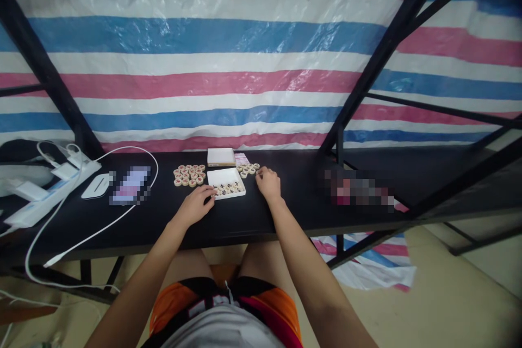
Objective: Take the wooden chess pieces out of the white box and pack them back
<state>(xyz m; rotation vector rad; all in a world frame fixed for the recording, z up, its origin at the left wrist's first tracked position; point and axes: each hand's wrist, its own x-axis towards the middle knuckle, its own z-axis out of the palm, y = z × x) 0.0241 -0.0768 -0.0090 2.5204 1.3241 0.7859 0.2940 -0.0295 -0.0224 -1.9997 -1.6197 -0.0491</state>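
A shallow white box (225, 178) lies on the black tabletop with rows of black-lettered xiangqi pieces (229, 188) in its near part. My left hand (198, 204) rests at the box's near left corner, its bent fingertips on the edge there. To the right of the box, my right hand (269, 182) has curled fingers beside a small group of loose xiangqi pieces (246, 169). Whatever those fingers pinch, if anything, is hidden. Red-lettered xiangqi pieces (190, 175) sit in a block of rows left of the box.
Behind the box stands a second white box part (221, 157), with a pinkish paper (242, 159) beside it. Leftward are a blurred phone (131, 185), a white device (96, 186), a power strip (53, 190) and a looping white cable (95, 234). Black metal posts (367, 76) frame the desk.
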